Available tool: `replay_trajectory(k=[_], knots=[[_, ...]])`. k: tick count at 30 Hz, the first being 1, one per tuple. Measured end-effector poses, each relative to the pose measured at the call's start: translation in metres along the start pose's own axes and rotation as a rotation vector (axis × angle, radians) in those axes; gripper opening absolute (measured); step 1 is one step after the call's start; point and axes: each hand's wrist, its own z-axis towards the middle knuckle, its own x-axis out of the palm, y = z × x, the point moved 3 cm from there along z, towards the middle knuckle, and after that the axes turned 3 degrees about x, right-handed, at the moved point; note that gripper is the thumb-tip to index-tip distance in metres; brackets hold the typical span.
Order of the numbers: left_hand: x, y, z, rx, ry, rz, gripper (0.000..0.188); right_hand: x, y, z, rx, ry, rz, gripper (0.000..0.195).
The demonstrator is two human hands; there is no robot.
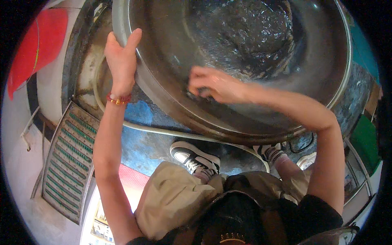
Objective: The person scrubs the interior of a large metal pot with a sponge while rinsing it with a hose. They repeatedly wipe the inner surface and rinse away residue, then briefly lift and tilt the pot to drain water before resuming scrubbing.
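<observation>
A large round metal basin (pixel 165 76) stands in front of me, tilted, with dark rippling water (pixel 248 36) pooled in its far part. My left hand (pixel 122 58) grips the basin's rim at the left, thumb over the inner side and fingers outside. A red beaded bracelet (pixel 118 98) circles that wrist. Inside the basin, my right hand (pixel 214 84) is at the near wall with its fingers curled. It is blurred by motion. Something dark shows under the fingers, but whether it is a held thing or shadow I cannot tell.
A pale hose (pixel 171 132) runs across the wet floor (pixel 137 150) below the basin. A slotted metal grate (pixel 69 162) with green showing through leans at the left. Red sheeting (pixel 39 46) hangs beyond it. My sneaker (pixel 196 157) is close to the basin's near edge.
</observation>
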Motion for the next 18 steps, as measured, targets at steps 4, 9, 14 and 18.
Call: replay_trajectory(k=[4,9,14,18], knots=[[0.012,-0.001,0.006,0.092,0.040,-0.009,0.027,-0.093,0.020,0.112,-0.506,-0.818,-0.639,0.018],[0.002,0.007,0.002,0.066,0.029,0.082,0.031,-0.026,0.016,0.062,-0.359,-0.298,-0.339,0.019],[-0.002,0.007,0.001,0.169,-0.011,0.106,0.030,0.008,0.015,0.009,-0.214,0.002,-0.231,0.020],[0.010,0.004,0.008,0.277,-0.062,0.172,0.033,-0.092,0.040,0.119,-0.446,-0.787,-0.374,0.010]])
